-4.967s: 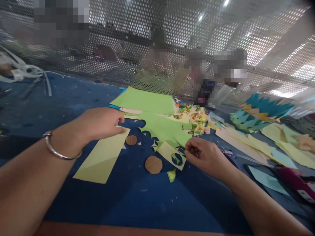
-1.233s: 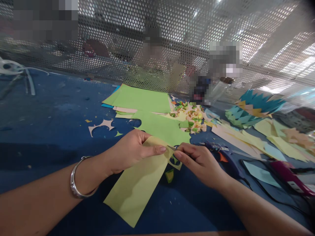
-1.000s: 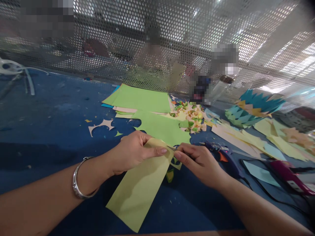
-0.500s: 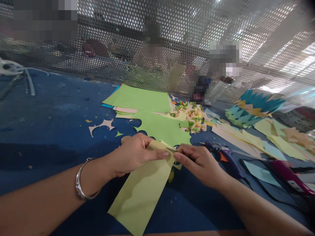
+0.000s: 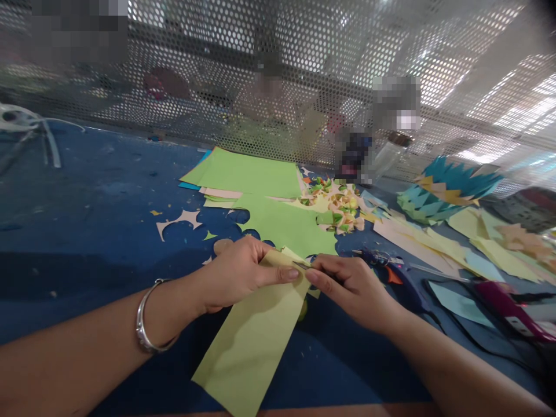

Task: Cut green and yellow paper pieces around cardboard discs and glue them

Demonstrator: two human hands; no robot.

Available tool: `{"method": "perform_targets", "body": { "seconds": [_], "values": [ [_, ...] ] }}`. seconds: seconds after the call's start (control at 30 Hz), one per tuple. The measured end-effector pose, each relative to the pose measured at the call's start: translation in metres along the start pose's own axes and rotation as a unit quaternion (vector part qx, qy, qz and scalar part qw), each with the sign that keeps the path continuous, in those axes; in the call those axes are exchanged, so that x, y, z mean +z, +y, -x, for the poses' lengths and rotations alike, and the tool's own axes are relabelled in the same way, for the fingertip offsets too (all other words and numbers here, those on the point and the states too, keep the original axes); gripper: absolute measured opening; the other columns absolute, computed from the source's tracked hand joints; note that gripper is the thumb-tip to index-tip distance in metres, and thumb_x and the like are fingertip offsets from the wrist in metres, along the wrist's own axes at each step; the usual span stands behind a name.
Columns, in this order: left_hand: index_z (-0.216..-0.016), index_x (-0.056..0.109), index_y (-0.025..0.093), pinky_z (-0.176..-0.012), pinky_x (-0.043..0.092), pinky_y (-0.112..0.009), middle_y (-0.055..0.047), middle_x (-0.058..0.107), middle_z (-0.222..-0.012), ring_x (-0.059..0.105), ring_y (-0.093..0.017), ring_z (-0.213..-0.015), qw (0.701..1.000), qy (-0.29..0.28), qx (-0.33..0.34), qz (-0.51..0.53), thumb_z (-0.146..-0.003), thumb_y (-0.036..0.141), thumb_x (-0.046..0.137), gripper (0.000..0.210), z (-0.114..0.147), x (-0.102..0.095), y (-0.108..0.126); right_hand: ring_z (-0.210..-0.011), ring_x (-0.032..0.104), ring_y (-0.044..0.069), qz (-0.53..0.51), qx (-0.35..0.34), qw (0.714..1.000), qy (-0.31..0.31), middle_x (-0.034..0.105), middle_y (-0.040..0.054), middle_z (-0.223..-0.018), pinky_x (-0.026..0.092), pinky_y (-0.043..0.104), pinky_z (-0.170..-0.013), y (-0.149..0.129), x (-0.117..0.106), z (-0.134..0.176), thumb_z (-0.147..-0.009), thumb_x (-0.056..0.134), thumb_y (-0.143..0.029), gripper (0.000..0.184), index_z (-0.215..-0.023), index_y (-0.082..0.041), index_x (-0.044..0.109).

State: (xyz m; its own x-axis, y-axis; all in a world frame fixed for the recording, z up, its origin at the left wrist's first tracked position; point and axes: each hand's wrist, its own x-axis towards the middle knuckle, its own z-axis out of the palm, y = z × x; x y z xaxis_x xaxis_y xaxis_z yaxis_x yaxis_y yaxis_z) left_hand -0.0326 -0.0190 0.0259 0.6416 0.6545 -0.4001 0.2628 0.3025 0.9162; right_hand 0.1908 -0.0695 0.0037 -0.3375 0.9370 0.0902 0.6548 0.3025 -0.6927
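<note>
Now picked up, the yellow strip is pinched in the left hand. Just beside, the right hand grips a pointed tool, so cutting seems begun

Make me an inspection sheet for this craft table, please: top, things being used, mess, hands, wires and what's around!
Surface: blue tabletop, small marks and specks.
Things in use: pale yellow paper strip; thin metal tool at its far end.
Clutter: peach paper offcut, spiky paper bowl, dark blue glue gun.
Hands: left hand pinches the strip; right hand grips the tool.
Cables: black cable on the right.
Surroundings: perforated metal screen behind.
</note>
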Motion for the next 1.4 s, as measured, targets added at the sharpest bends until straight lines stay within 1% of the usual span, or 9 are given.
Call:
{"method": "perform_targets", "body": {
  "seconds": [0.27, 0.47, 0.57, 0.67, 0.77, 0.97, 1.1, 1.27, 1.4],
  "values": [
    [-0.072, 0.075, 0.017, -0.045, 0.037, -0.018, 0.002, 0.063, -0.059, 0.051, -0.008, -0.048, 1.000, -0.001, 0.014, -0.008, -0.071, 0.041, 0.081, 0.025, -0.0031, 0.0001, -0.0039, -0.057, 0.036, 0.009, -0.001, -0.005, 1.000, -0.002, 0.041, -0.0043, -0.062, 0.029, 0.026, -0.052, -0.0003, 0.0007, -0.0002, -0.100, 0.049, -0.046, 0.040, -0.071, -0.019, 0.053],
    [-0.069, 0.072, 0.017, -0.046, 0.038, -0.018, 0.003, 0.064, -0.059, 0.053, -0.008, -0.050, 1.000, -0.002, 0.014, -0.005, -0.070, 0.041, 0.082, 0.026, -0.0016, 0.0004, -0.0024, -0.057, 0.036, 0.009, 0.002, -0.003, 1.000, -0.002, 0.042, -0.0040, -0.063, 0.029, 0.027, -0.053, 0.0005, 0.0004, -0.0008, -0.100, 0.049, -0.046, 0.039, -0.073, -0.018, 0.056],
    [-0.078, 0.074, 0.017, -0.052, 0.044, -0.020, 0.000, 0.071, -0.069, 0.061, -0.012, -0.057, 1.000, -0.013, 0.006, -0.003, -0.073, 0.044, 0.080, 0.028, 0.0008, -0.0023, -0.0010, -0.058, 0.036, 0.009, -0.003, -0.003, 1.000, 0.003, 0.042, -0.0041, -0.063, 0.029, 0.026, -0.053, 0.0005, -0.0006, -0.0005, -0.100, 0.049, -0.046, 0.039, -0.072, -0.019, 0.053],
    [-0.086, 0.076, 0.016, -0.058, 0.048, -0.024, -0.007, 0.076, -0.081, 0.067, -0.017, -0.066, 0.999, 0.012, -0.006, -0.033, -0.076, 0.048, 0.076, 0.034, 0.0017, -0.0044, -0.0009, -0.058, 0.037, 0.009, -0.005, -0.002, 1.000, 0.006, 0.041, -0.0042, -0.063, 0.029, 0.026, -0.054, 0.0007, -0.0015, 0.0000, -0.101, 0.048, -0.045, 0.041, -0.069, -0.019, 0.049],
    [-0.083, 0.076, 0.014, -0.060, 0.047, -0.025, -0.009, 0.077, -0.082, 0.068, -0.019, -0.068, 0.997, 0.033, 0.001, -0.065, -0.077, 0.048, 0.074, 0.035, 0.0003, -0.0040, -0.0012, -0.058, 0.037, 0.009, -0.009, -0.003, 1.000, 0.006, 0.039, -0.0044, -0.062, 0.029, 0.026, -0.054, 0.0022, -0.0020, -0.0003, -0.101, 0.048, -0.045, 0.042, -0.067, -0.019, 0.044],
    [-0.081, 0.076, 0.013, -0.059, 0.047, -0.025, -0.008, 0.077, -0.080, 0.066, -0.017, -0.065, 0.999, -0.003, -0.001, -0.036, -0.077, 0.044, 0.075, 0.032, -0.0029, -0.0030, -0.0020, -0.058, 0.035, 0.009, -0.010, -0.008, 1.000, -0.004, 0.038, -0.0044, -0.062, 0.028, 0.026, -0.054, 0.0053, -0.0019, -0.0022, -0.101, 0.048, -0.044, 0.042, -0.067, -0.019, 0.042],
    [-0.080, 0.075, 0.012, -0.057, 0.047, -0.024, -0.009, 0.076, -0.079, 0.066, -0.017, -0.064, 0.999, 0.004, -0.009, -0.035, -0.077, 0.042, 0.076, 0.030, -0.0023, -0.0039, -0.0040, -0.058, 0.035, 0.009, -0.012, -0.002, 1.000, -0.002, 0.038, -0.0043, -0.063, 0.028, 0.026, -0.054, 0.0043, -0.0016, -0.0010, -0.100, 0.049, -0.045, 0.042, -0.067, -0.020, 0.042],
    [-0.079, 0.076, 0.014, -0.055, 0.046, -0.021, -0.005, 0.075, -0.075, 0.063, -0.013, -0.060, 1.000, -0.018, -0.006, 0.000, -0.078, 0.037, 0.077, 0.023, -0.0029, -0.0032, -0.0065, -0.057, 0.033, 0.009, -0.006, -0.008, 1.000, -0.006, 0.035, -0.0046, -0.062, 0.027, 0.027, -0.052, 0.0028, -0.0014, 0.0005, -0.100, 0.048, -0.045, 0.043, -0.066, -0.020, 0.040],
    [-0.077, 0.076, 0.015, -0.053, 0.045, -0.020, -0.003, 0.074, -0.072, 0.062, -0.012, -0.059, 1.000, -0.020, -0.006, 0.002, -0.077, 0.036, 0.078, 0.021, -0.0042, -0.0028, -0.0068, -0.057, 0.033, 0.009, -0.003, -0.011, 1.000, -0.006, 0.035, -0.0047, -0.062, 0.027, 0.027, -0.053, 0.0035, -0.0012, -0.0004, -0.100, 0.048, -0.046, 0.044, -0.066, -0.020, 0.040]
  ]
}}
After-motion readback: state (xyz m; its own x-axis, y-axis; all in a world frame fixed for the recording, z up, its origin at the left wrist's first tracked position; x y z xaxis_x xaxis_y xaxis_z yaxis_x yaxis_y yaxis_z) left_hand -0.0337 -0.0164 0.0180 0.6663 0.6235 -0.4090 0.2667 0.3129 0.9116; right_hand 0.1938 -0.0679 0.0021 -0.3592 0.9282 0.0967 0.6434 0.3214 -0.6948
